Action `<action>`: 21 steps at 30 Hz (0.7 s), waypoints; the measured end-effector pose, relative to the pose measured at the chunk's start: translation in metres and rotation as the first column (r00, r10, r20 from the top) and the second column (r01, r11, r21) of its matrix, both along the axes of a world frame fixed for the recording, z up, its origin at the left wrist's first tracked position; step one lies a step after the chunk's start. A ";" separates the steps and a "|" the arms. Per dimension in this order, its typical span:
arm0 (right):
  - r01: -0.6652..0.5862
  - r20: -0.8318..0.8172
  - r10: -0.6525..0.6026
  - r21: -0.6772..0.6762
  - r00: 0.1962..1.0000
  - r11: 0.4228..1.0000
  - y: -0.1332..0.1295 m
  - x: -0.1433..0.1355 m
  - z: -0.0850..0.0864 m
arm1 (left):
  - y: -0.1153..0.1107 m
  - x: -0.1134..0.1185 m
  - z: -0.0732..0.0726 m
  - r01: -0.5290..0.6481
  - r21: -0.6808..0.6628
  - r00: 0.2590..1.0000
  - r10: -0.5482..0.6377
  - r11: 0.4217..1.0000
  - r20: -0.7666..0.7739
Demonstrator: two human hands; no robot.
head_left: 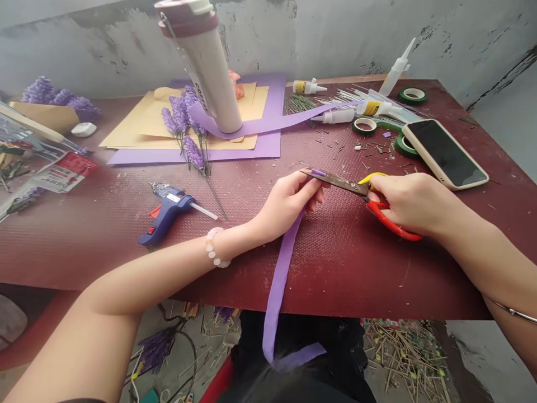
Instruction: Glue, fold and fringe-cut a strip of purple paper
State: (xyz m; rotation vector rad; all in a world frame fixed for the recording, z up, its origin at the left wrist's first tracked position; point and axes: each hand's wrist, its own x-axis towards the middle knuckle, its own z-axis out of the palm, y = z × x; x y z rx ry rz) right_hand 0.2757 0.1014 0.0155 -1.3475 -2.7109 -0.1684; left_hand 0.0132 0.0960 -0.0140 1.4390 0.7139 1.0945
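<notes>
Above the dark red table, my left hand (293, 193) pinches the upper end of a long purple paper strip (282, 268). The strip hangs over the table's front edge, and its loose end bends over my lap. My right hand (406, 201) grips the scissors (392, 221) by their red and yellow handles. Their dark blades (335, 180) point left and reach my left fingertips, where a bit of purple paper shows at them. Whether the blades are fully closed cannot be made out.
A blue glue gun (168, 215) lies left of my left wrist. Behind stand a white tumbler (216, 73) on paper sheets (138, 123) and purple flower sprigs (180, 115). At right are a phone (447, 152), green tape rolls (364, 126), glue bottles (339, 116) and wires.
</notes>
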 end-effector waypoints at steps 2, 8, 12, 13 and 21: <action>0.009 -0.006 -0.009 -0.003 1.000 1.000 0.000 0.000 0.000 | 0.000 0.000 -0.001 0.001 0.004 1.000 -0.001 1.000 -0.007; 0.037 -0.033 -0.038 -0.024 0.999 0.999 -0.002 0.001 0.002 | 0.001 0.000 -0.001 0.008 -0.001 1.000 -0.008 1.000 -0.005; 0.032 -0.034 -0.033 -0.035 0.999 0.999 -0.002 0.001 0.002 | 0.000 -0.001 0.000 0.009 -0.006 1.000 -0.009 1.000 -0.008; 0.029 -0.032 -0.030 -0.033 0.999 0.999 -0.002 0.001 0.001 | 0.000 0.000 0.000 0.008 -0.005 1.000 -0.008 1.000 -0.009; 0.025 -0.025 -0.026 -0.013 0.999 1.000 -0.001 0.005 -0.001 | 0.000 0.000 0.000 0.000 -0.008 1.000 0.000 1.000 -0.002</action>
